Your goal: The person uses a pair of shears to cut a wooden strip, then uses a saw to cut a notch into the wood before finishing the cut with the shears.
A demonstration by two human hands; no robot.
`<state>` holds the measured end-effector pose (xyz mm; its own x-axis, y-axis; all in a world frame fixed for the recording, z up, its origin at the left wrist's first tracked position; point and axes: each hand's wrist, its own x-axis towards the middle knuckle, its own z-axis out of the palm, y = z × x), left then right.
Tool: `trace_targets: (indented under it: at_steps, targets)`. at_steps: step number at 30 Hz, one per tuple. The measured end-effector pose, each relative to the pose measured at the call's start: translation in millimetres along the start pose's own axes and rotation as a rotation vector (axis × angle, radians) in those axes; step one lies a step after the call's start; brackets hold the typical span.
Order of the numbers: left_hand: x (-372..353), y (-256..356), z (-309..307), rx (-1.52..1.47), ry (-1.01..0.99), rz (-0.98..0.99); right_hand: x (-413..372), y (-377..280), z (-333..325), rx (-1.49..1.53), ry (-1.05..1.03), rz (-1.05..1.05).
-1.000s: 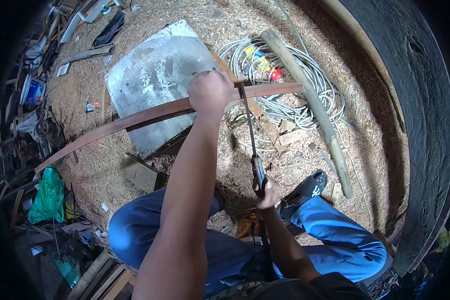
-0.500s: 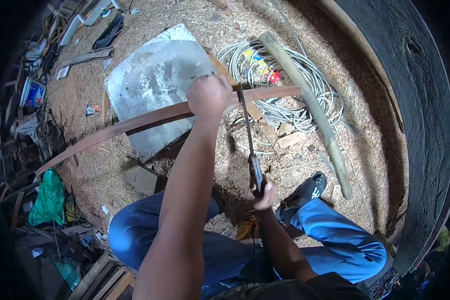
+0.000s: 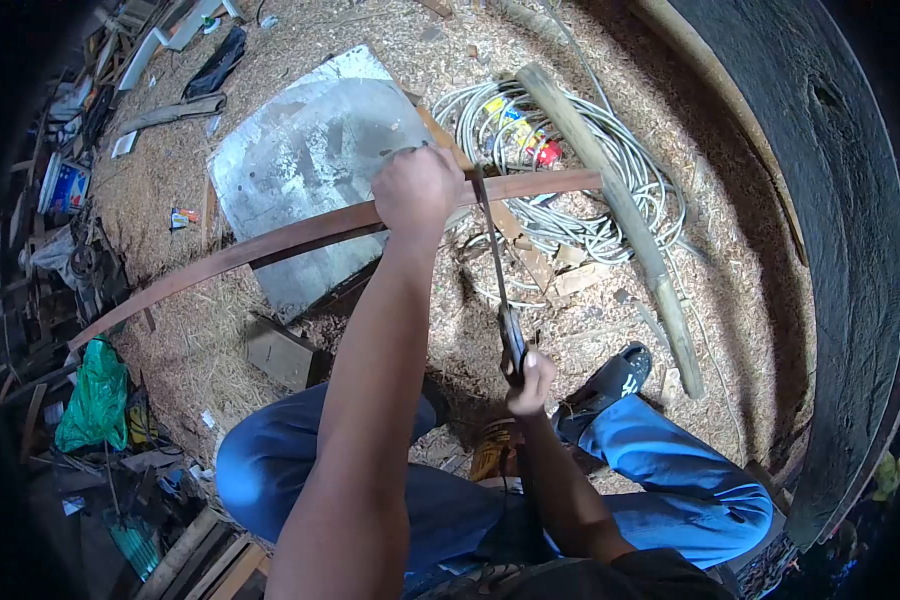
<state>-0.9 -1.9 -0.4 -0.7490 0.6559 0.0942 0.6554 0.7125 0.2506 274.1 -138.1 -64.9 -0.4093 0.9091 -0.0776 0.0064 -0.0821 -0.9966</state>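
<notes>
My left hand (image 3: pixel 419 196) is closed around a long reddish wooden strip (image 3: pixel 270 243), which crosses the view from lower left to upper right. In my right hand (image 3: pixel 532 384) is the handle of a handsaw (image 3: pixel 499 250). Its narrow blade points away from me and lies across the strip, just right of my left hand. Where the teeth meet the wood is too small to make out. Below the strip lies a whitish, scuffed square board (image 3: pixel 315 150).
Coiled grey cable (image 3: pixel 610 230) and a round wooden pole (image 3: pixel 625 205) lie to the right. A dark curved wall (image 3: pixel 820 200) stands at far right. Wood shavings cover the ground. Scrap pieces and a green plastic bag (image 3: pixel 94 400) are at left.
My right hand and the saw have shifted very slightly. The strip and my left hand look almost unmoved.
</notes>
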Motion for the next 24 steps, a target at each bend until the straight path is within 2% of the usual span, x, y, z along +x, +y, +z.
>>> trace_targets:
  at_steps: [1,2,3,5,8,9,11,12,14,15,17,19,20,24]
  targets:
    - [0.0,1.2,-1.7,0.006,-0.008,0.001,13.7,-6.9,8.2,-0.009,0.036,0.005]
    - [-0.9,1.3,-3.0,0.013,-0.016,-0.003,24.8,0.5,29.3,-0.243,0.272,-0.244]
    - [-1.2,0.7,-2.8,0.013,-0.017,-0.006,38.4,14.0,44.0,0.210,0.342,-0.068]
    - [-0.8,-1.1,-0.9,-0.018,-0.015,-0.017,65.5,12.1,26.5,0.004,0.002,-0.073]
    - [-0.6,0.4,-3.6,0.005,-0.023,-0.012,36.0,11.9,13.6,0.091,-0.056,-0.003]
    - [-0.7,-0.6,-2.0,0.002,-0.023,-0.014,17.2,1.3,22.0,0.044,0.156,0.085]
    - [-0.6,-0.5,1.9,0.034,0.005,-0.003,-8.0,11.5,-0.1,-0.013,-0.021,-0.049]
    - [0.3,1.0,1.0,0.031,0.010,-0.004,-5.1,8.9,0.7,-0.014,-0.023,-0.054]
    - [-1.1,0.7,-0.9,0.039,0.031,0.010,-4.4,5.4,7.5,-0.232,0.106,-0.210]
    - [-0.5,0.3,-1.4,0.040,0.031,0.010,15.9,-9.9,20.8,-0.112,0.141,-0.152]
    - [-1.2,-2.4,-0.3,-0.016,0.037,0.033,46.2,0.9,38.8,-0.115,0.245,-0.173]
    - [-3.3,-3.3,3.2,0.009,0.056,0.026,68.8,7.3,29.5,0.016,0.000,-0.055]
    - [-2.8,-2.3,3.9,0.024,0.082,0.022,65.0,3.6,27.7,-0.013,-0.028,-0.016]
    - [-3.4,-1.1,1.5,0.008,0.092,0.022,28.2,-17.5,20.9,0.040,0.048,0.076]
